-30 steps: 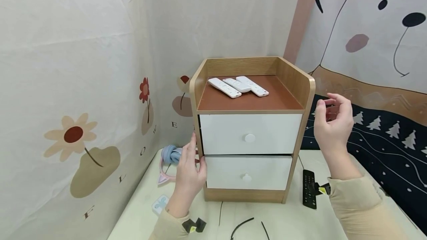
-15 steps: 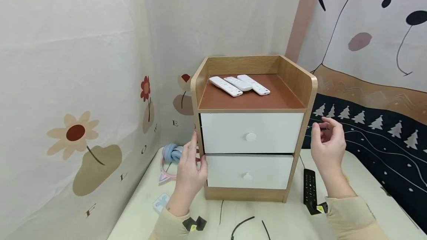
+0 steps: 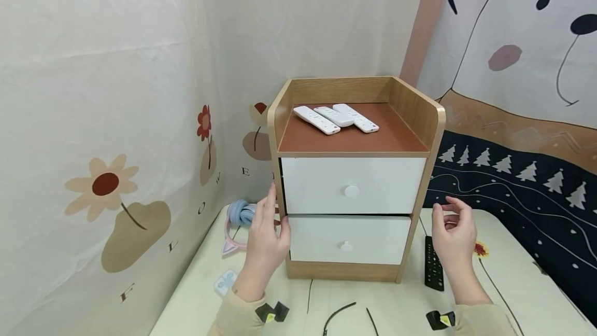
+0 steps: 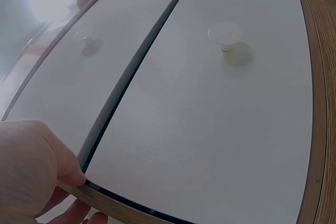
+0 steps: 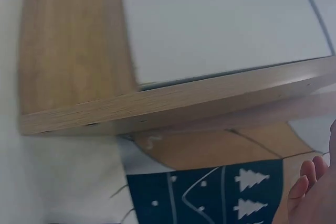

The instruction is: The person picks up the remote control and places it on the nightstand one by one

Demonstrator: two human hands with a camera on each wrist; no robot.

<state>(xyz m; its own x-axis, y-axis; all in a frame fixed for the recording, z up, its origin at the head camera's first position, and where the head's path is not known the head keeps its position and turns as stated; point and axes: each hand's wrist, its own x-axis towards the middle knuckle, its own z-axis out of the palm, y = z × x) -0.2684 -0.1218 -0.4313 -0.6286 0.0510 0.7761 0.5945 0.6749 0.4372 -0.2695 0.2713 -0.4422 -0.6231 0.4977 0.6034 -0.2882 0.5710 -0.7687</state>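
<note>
A small wood-framed cabinet with an upper white drawer and a lower white drawer stands in the middle of the head view. Both drawers sit in the frame, each with a round white knob. My left hand rests along the cabinet's left side, fingers straight up the panel. In the left wrist view its thumb touches the front edge near the gap between drawers. To the right of the cabinet, my right hand hangs in the air with loosely bent fingers, holding nothing, partly over a black remote control.
Three white remotes lie on the cabinet's brown top. Left of it are a blue bundled coil, a pink cat-ear headband and a pale blue card-like item. Patterned cloth walls rise behind the table.
My right hand has come down beside the cabinet's right side toward the black remote. The left hand stays against the left panel. The cabinet and drawers look the same.
</note>
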